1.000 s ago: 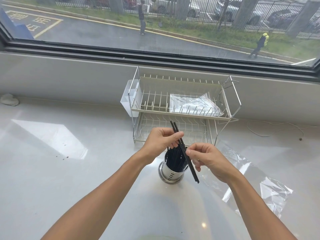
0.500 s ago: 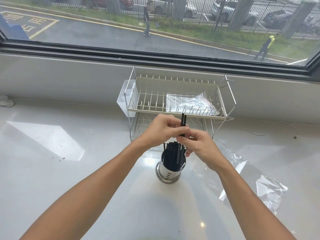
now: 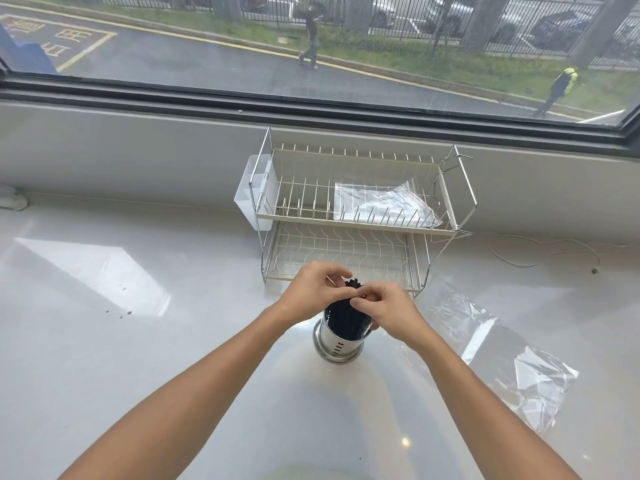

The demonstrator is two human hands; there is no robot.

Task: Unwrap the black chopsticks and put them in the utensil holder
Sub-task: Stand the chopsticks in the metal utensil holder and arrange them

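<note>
I see both hands meeting over the holder (image 3: 338,344), a steel cup standing on the counter (image 3: 138,341) at the middle of my view. My left hand (image 3: 311,296) comes in from 8 o'clock, fingers curled with thumb and fingertips pinched near the tops of the chopsticks (image 3: 346,315). My right hand (image 3: 388,311) comes in from 4 o'clock, fingers bent and closed on the same bundle; whether each hand truly grips I cannot tell. The chopsticks stand in the holder, tops poking out between the hands. At 12 o'clock, just behind, stands the rack (image 3: 360,209) with a bag (image 3: 381,206) on its upper tier. Clear wrap (image 3: 512,362) lies at 3 o'clock.
</note>
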